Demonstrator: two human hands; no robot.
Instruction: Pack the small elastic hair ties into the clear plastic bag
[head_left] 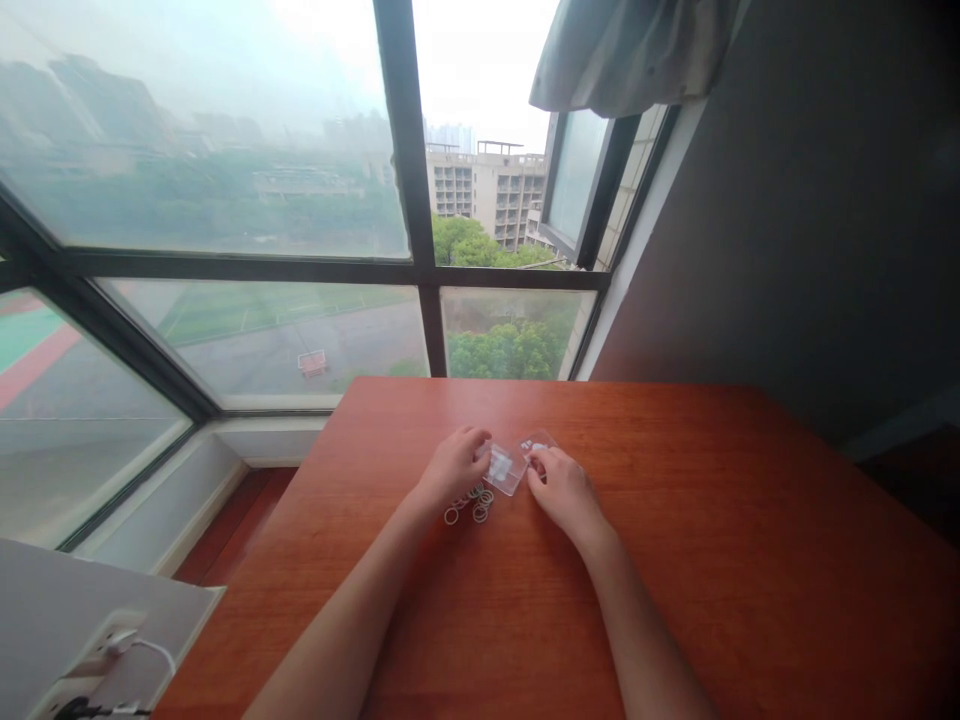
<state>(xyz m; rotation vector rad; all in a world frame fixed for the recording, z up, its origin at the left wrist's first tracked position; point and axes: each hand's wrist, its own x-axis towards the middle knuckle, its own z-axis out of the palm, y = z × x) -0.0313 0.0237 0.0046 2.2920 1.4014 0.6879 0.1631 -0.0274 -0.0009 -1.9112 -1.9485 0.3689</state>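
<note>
A clear plastic case (505,470) lies on the table between my hands, with whitish pieces showing in it. My left hand (457,465) is at its left edge, fingers curled and closed on that edge. Just behind my right hand (562,487) is a second clear plastic part (537,440) with small white pieces; whether it joins the case I cannot tell. My right thumb and fingertips are pinched together at its near edge, and what is between them is hidden. Several pale rings (481,510) lie in a loose cluster below my left hand, partly covered by it.
The reddish-brown wooden table (735,560) reaches to the window frame (315,268) ahead. A dark wall (795,230) stands on the right, and a bunched curtain (630,60) hangs above. At the lower left, a white plug (120,640) sits in a wall socket beside the table.
</note>
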